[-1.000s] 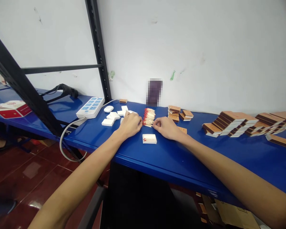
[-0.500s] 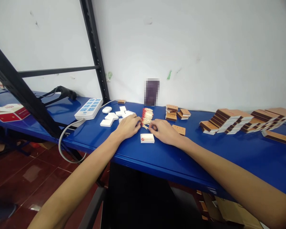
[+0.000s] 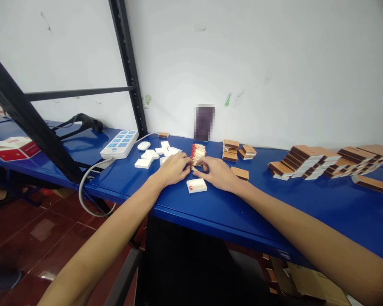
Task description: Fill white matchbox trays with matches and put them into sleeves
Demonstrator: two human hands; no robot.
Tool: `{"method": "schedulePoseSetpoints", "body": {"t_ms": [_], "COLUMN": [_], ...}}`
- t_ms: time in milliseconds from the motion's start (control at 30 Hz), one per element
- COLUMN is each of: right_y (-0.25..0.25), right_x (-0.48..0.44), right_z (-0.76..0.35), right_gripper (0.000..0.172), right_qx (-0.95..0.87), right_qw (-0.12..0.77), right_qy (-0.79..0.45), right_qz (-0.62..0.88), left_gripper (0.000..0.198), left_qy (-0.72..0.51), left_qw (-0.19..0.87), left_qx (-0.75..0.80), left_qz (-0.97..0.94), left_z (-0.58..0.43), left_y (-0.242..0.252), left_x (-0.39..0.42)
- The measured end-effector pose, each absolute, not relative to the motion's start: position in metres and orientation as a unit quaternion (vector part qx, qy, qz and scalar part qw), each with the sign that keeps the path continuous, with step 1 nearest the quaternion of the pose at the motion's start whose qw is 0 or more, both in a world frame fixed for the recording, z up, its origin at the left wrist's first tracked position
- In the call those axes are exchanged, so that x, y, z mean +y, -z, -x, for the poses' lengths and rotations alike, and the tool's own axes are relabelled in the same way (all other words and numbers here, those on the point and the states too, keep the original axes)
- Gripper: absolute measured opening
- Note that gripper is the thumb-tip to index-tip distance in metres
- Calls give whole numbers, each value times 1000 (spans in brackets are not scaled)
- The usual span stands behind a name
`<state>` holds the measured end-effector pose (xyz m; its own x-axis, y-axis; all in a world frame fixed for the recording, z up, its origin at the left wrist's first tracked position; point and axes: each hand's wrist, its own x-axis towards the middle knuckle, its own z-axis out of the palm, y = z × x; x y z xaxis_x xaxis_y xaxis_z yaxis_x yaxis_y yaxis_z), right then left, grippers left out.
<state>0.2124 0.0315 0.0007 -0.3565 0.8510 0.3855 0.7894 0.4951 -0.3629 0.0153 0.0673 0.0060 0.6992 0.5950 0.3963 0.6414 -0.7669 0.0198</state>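
Observation:
A pile of red-headed matches point(image 3: 198, 152) lies on the blue table in front of me. At its near end my left hand point(image 3: 176, 169) is closed, fingertips and thumb on the red heads of a few matches. From the other side my right hand point(image 3: 217, 172) pinches the plain ends of these matches between thumb and forefinger. Just below the hands sits a white matchbox tray point(image 3: 197, 185), slightly turned, with a few matches inside. Several white matchbox trays point(image 3: 150, 154) lie left of my left hand. A brown matchbox sleeve point(image 3: 240, 173) rests beside my right wrist.
Small stacks of matchboxes point(image 3: 230, 150) stand behind my right hand. Larger matchbox stacks point(image 3: 306, 160) line the right side. At left are a power strip point(image 3: 120, 144) with its cable, a white rounded object point(image 3: 143, 145) and a black metal upright point(image 3: 127, 63).
My right hand has moved left, closer to my left hand, and both now meet at the near matches. The white tray below them has turned slightly.

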Motion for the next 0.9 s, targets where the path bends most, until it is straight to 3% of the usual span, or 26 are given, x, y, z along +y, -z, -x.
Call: {"method": "schedulePoseSetpoints", "body": {"t_ms": [133, 500, 900], "right_y": [0, 4, 2], "right_x": [33, 38, 35], "right_z": [-213, -217, -219], "right_gripper": [32, 21, 17], "right_qx": [-817, -817, -827], "right_qw": [284, 309, 274], "right_qy": [-49, -35, -31], "right_qz": [499, 486, 490], "left_gripper": [27, 25, 25], "left_qy": [198, 210, 225], "left_qw": [54, 62, 15], "left_qx": [-334, -337, -320], "left_qz": [920, 916, 920], "left_z": [-16, -20, -16], "left_y": [-6, -3, -6], "left_x": [70, 76, 66]}}
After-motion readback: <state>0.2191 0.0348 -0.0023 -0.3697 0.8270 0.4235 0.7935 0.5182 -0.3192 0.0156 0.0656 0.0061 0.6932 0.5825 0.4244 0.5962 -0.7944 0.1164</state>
